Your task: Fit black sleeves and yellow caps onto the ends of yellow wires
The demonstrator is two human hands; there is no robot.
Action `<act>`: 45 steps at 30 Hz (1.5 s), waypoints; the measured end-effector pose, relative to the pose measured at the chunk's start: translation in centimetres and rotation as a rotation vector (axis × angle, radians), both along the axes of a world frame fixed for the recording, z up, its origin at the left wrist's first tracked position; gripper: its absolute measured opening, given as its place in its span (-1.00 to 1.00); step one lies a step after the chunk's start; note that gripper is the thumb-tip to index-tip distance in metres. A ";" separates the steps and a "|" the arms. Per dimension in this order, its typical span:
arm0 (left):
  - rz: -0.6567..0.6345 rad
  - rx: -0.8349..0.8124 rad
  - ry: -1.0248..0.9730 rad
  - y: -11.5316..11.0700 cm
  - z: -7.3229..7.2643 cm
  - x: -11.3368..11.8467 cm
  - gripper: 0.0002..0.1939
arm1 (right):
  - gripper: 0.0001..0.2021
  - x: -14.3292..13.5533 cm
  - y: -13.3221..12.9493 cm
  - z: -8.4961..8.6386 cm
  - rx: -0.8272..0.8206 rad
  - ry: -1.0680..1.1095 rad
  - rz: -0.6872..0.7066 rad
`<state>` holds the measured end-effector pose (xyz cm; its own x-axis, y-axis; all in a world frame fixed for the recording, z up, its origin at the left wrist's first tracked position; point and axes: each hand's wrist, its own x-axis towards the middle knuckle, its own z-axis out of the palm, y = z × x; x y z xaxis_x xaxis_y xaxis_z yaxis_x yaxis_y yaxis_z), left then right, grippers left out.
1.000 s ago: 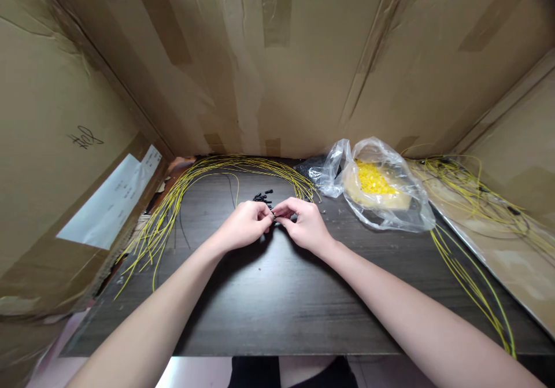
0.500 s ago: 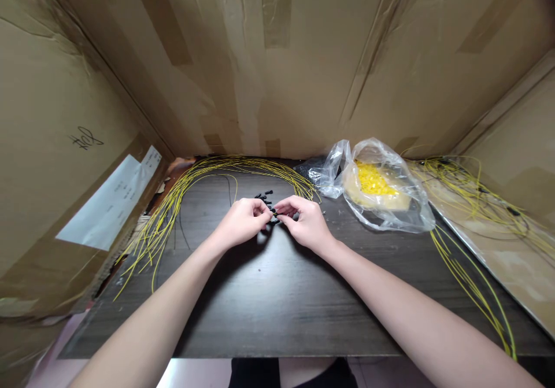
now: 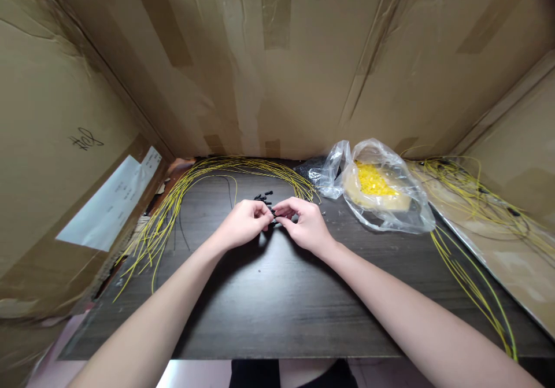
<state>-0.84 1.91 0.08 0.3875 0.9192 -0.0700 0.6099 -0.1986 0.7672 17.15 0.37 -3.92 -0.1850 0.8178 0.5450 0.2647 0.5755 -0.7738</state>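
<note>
Yellow is shown by the wires point(image 3: 243, 162) and bagged pieces point(image 3: 373, 181), black by the small parts point(image 3: 262, 198); the bench point(image 3: 277, 307) is patterned in dark woodgrain.

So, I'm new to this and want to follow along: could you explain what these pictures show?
There's no machine here. A head-worn camera looks forward and down at a person's bare left hand and bare right hand. Between their fingertips is what looks like a small dark piece, mostly hidden. They work over a dark wood-grain table. Just beyond lie short black cylindrical pieces; farther back, thin yellow wires arc. To the right, a clear plastic bag holds small bright-yellow pieces.
</note>
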 end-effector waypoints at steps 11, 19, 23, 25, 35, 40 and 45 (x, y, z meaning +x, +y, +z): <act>0.027 -0.027 -0.070 0.8 -0.2 -0.8 -0.76 | -0.80 0.2 0.0 0.3 0.019 -0.009 -0.045; -0.002 -0.024 -0.120 0.5 -0.1 -0.7 -0.72 | -0.83 0.1 0.1 0.0 -0.043 0.046 -0.023; -0.006 -0.032 -0.096 0.4 0.0 -0.5 -0.72 | -0.82 0.0 0.0 0.0 -0.057 0.055 -0.011; -0.010 -0.037 -0.093 0.2 0.1 -0.4 -0.72 | -0.82 -0.1 0.0 0.0 -0.058 0.057 0.002; 0.022 -0.053 -0.168 0.5 0.5 -0.6 -0.72 | -0.82 0.0 0.1 0.3 -0.119 0.139 -0.004; 0.023 -0.084 -0.206 0.7 0.5 -0.8 -0.77 | -0.72 0.1 0.2 0.5 -0.204 0.239 0.034; 0.024 -0.092 -0.201 0.4 0.7 -0.6 -0.78 | -0.66 0.1 0.2 0.6 -0.249 0.278 0.073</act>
